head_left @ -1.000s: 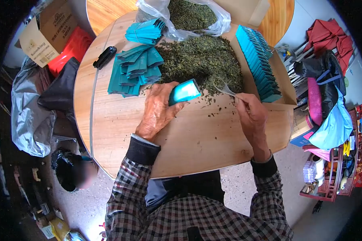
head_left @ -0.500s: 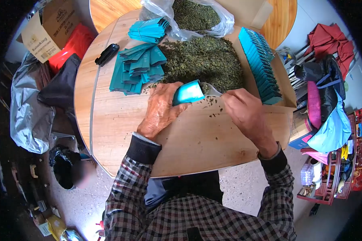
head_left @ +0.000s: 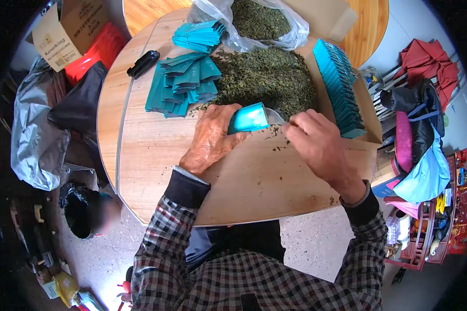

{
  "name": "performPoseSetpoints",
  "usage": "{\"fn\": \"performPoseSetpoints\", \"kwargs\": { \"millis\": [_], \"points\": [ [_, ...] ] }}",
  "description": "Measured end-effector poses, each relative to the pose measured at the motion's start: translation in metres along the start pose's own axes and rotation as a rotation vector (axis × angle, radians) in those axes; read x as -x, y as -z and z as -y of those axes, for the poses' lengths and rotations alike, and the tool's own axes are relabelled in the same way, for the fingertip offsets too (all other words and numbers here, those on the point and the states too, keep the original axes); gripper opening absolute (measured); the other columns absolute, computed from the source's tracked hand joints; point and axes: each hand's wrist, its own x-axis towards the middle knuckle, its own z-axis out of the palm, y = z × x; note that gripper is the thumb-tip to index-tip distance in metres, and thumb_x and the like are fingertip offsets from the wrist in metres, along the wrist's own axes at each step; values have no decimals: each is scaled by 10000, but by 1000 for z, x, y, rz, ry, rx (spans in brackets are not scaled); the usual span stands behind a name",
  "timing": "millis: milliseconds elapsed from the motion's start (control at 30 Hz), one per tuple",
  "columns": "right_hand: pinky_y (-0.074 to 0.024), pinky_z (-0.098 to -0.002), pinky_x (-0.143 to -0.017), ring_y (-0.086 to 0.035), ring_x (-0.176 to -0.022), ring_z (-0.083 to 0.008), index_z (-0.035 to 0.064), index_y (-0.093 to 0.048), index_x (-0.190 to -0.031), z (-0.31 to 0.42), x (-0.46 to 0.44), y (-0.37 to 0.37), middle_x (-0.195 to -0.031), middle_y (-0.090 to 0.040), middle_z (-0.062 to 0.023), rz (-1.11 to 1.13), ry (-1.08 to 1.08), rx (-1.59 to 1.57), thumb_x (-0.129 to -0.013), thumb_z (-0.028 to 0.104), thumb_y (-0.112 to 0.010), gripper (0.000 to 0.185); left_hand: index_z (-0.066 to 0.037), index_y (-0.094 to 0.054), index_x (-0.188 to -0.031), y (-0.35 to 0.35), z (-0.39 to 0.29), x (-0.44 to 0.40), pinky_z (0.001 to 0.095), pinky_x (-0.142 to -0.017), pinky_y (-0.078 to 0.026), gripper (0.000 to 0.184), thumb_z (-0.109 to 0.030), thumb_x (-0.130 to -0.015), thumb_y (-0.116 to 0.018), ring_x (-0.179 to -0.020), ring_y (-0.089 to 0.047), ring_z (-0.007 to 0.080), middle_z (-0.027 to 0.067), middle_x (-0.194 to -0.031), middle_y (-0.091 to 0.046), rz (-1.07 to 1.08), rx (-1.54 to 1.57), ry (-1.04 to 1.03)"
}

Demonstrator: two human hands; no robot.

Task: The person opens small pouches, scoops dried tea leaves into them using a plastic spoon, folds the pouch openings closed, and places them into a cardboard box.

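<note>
My left hand [head_left: 211, 139] is closed around a shiny teal sachet [head_left: 249, 118], which lies tilted with its mouth toward the right. In my right hand [head_left: 316, 147], the fingers pinch the handle of a pale, see-through spoon [head_left: 275, 117]. The spoon's front end is at the sachet's mouth; how far it reaches inside I cannot tell. Just behind both hands spreads a heap of dried green leaves [head_left: 270, 75], with crumbs scattered on the round wooden table [head_left: 233, 181]. Left of the heap lie loose flat teal sachets [head_left: 184, 83], and behind them a bundled stack of sachets [head_left: 198, 36].
A clear bag of leaves [head_left: 298, 33] sits at the back. On the right, a cardboard box [head_left: 372, 119] holds a row of upright teal sachets [head_left: 340, 90]. A black object [head_left: 143, 64] lies near the left edge. A lined bin [head_left: 78, 210] stands on the floor.
My right hand has moved slightly right and down. Leaves seen on the spoon at the sachet's mouth are no longer visible there. My left hand keeps hold of the sachet. The view has shifted slightly.
</note>
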Motion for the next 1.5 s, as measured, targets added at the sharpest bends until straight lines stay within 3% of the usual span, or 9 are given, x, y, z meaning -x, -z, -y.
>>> {"fn": "performPoseSetpoints", "kwargs": {
  "millis": [267, 433, 633, 767, 900, 967, 1133, 1233, 1500],
  "points": [
    [-554, -410, -765, -666, -932, -312, -9, -703, -1020, -3, 5, 3, -1011, -652, -139, -19, -14, -12, -881, 39, -669, 151, -49, -641, -1318, -1, 2, 1, 506, -1034, -457, 592, -226, -798, -864, -1135, -619, 398, 177, -1177, -723, -3, 12, 4],
    [-556, -371, -753, -691, -849, -322, 0, -707, -1039, -18, 28, 7, -935, -672, -148, -105, -345, -188, -930, 21, -681, 114, -51, -646, -1305, 1, -2, 0, 508, -999, -478, 579, -243, -806, -867, -1107, -626, 401, 173, -1168, -721, -30, 10, 29],
    [-558, -360, -732, -715, -815, -319, -9, -713, -976, -40, 54, 2, -880, -718, -157, 89, -495, -371, -931, 40, -681, 74, -25, -644, -1277, -1, -5, 1, 517, -957, -486, 571, -279, -820, -871, -1060, -635, 401, 177, -1151, -711, -99, -50, 95],
    [-554, -358, -739, -724, -826, -305, -4, -717, -992, -50, 60, -18, -884, -724, -166, 110, -536, -287, -935, 64, -688, 93, -13, -640, -1284, 0, -5, 2, 518, -949, -486, 591, -277, -812, -876, -1050, -635, 408, 182, -1155, -709, -97, -74, 65],
    [-552, -358, -741, -726, -828, -303, -7, -724, -1008, -60, 59, -60, -917, -733, -179, -59, -562, -265, -941, 77, -689, 113, -3, -637, -1300, -3, -2, 1, 507, -900, -499, 613, -275, -814, -892, -993, -639, 433, 239, -1062, -680, -114, -67, 27],
    [-553, -357, -742, -727, -828, -302, -10, -726, -1010, -56, 54, -76, -918, -735, -176, -129, -616, -281, -944, 74, -688, 113, -7, -639, -1292, -2, -4, 1, 513, -922, -493, 603, -270, -809, -886, -1016, -639, 425, 211, -1100, -697, -103, -74, 47],
    [-530, -308, -704, -674, -769, -150, -9, -747, -1067, -50, 52, -107, -873, -734, -108, -368, -676, -432, -985, 72, -692, 127, -11, -641, -1281, -2, -2, 1, 520, -939, -488, 598, -271, -800, -884, -1035, -638, 420, 184, -1139, -714, -98, -88, 72],
    [-512, -279, -682, -634, -757, -101, -6, -756, -1095, -42, 60, -101, -867, -731, -77, -378, -738, -481, -1000, 76, -696, 139, -12, -642, -1278, -2, -1, 1, 520, -931, -488, 600, -277, -799, -887, -1036, -640, 418, 185, -1136, -714, -111, -86, 55],
    [-508, -271, -672, -628, -749, -102, -4, -750, -1109, -35, 73, -90, -889, -726, -72, -425, -675, -351, -1002, 85, -718, 143, -20, -643, -1277, -4, -3, 1, 511, -932, -487, 595, -282, -802, -885, -1054, -638, 407, 189, -1135, -714, -108, -93, 12]
  ]
}}
